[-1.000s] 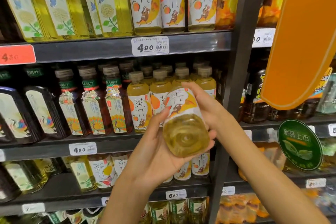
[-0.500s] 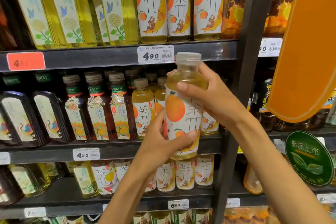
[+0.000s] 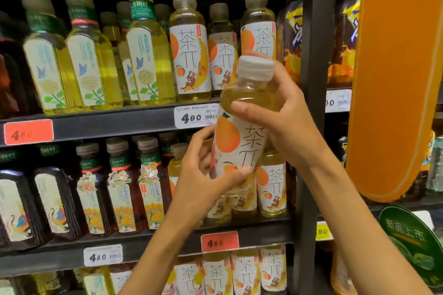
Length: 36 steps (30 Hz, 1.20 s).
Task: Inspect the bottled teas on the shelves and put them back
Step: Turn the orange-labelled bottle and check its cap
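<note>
While the bottle (image 3: 242,122) is held off the shelves, the inspection step is judged to be in hand and the return step is not yet done.

Head view, hands:
- The right hand (image 3: 285,124) wraps the upper part of the bottle, just under the white cap (image 3: 255,68). Its thumb lies across the clear shoulder, where pale yellow tea shows; the remaining fingers curl round the far side.
- The left hand (image 3: 203,175) grips the lower part of the bottle, thumb across the white label with the orange fruit, fingers curled behind it.
- The bottle stands nearly upright between the two hands, cap uppermost, leaning slightly, label toward the camera.

Head view, surroundings relative to the hands:
- Directly behind and below the left hand stands a middle shelf row (image 3: 272,187) of matching bottles. Whether it has a gap for the held bottle cannot be told, since the hands and bottle cover it.
- Above the right hand, the upper shelf row (image 3: 189,55) carries the same label.
- A white price tag (image 3: 195,116) sits just left of the held bottle.
- A dark shelf upright (image 3: 314,103) runs just right of the right hand, with an orange sign (image 3: 393,79) beyond it.

Remaining work, as judged: finish checking this bottle, set it upright on a matching row, then proceed to the other teas, which stand on the shelves untouched.
</note>
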Available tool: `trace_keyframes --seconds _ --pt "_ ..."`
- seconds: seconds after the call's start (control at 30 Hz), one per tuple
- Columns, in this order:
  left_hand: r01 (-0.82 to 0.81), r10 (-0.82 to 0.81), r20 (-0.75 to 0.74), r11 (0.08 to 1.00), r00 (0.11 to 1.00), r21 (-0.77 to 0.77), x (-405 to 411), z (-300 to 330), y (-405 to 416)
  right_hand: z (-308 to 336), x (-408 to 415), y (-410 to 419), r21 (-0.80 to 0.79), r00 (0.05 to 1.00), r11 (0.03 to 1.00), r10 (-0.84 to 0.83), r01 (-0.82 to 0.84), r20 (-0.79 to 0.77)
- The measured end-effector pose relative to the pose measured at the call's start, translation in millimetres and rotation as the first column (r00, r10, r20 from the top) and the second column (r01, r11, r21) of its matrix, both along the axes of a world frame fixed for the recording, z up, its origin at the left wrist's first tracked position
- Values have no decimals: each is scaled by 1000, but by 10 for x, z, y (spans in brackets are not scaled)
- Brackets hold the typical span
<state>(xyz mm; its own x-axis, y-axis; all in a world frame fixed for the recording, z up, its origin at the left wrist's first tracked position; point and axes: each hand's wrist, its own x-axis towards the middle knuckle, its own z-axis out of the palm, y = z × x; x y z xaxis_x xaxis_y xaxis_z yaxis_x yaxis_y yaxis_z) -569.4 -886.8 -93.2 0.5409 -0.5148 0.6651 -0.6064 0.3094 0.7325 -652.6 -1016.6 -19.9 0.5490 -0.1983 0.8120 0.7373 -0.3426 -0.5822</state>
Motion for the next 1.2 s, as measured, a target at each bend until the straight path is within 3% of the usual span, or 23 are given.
trace_keyframes --seconds 0.13,0.27,0.53,0.63,0.8,0.9,1.1,1.2 --pt "-26 26 -4 991 1000 -131 -38 345 -181 348 160 48 26 979 988 -153 151 136" --pt "-52 74 84 969 994 -242 -43 722 -344 784 287 44 -22 940 969 -231 245 250" --pt "-228 266 130 941 955 -251 181 988 -552 1059 599 -75 -14 897 939 -325 345 301" --pt "-391 442 219 889 870 -238 236 957 -609 1032 730 -111 6 885 931 -350 366 309" --pt "-667 715 409 690 567 -282 312 977 -673 950 871 -135 26 819 872 -468 488 331" --pt "-713 741 438 648 510 -267 362 1005 -704 896 890 -183 21 722 770 -607 638 332" --pt "-778 781 463 572 420 -259 498 1021 -747 895 904 -323 -154 603 587 -736 795 306" --pt "-799 782 509 540 359 -265 528 1035 -792 936 962 -367 -254 492 428 -814 867 309"
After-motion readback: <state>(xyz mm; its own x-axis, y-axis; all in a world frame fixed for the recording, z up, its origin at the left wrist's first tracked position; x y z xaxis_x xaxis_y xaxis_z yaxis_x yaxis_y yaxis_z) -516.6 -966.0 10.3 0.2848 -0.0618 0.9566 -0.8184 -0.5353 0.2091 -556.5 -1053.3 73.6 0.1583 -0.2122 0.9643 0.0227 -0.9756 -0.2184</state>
